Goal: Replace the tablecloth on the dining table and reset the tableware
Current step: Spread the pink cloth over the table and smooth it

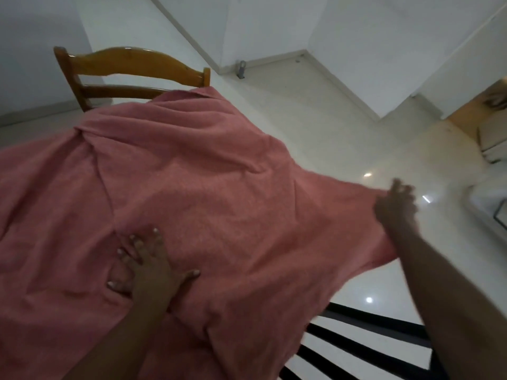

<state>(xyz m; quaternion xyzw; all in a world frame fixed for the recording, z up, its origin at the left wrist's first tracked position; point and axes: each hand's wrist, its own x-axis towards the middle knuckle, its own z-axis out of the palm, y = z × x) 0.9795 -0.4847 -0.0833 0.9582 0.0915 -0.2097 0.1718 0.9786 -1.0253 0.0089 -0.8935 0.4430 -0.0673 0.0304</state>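
A pink tablecloth (192,193) lies rumpled over the dining table, hiding its top, with a long crease running across the left half. The left hand (149,267) presses flat on the cloth near the near edge, fingers spread wide. The right hand (395,207), blurred, grips the cloth's right-hand corner, held out past the table's right edge. A wooden chair (129,72) stands at the far edge; a black slatted chair (367,344) sits at the near right corner. Glossy pale floor (329,111) meets white walls (370,37).
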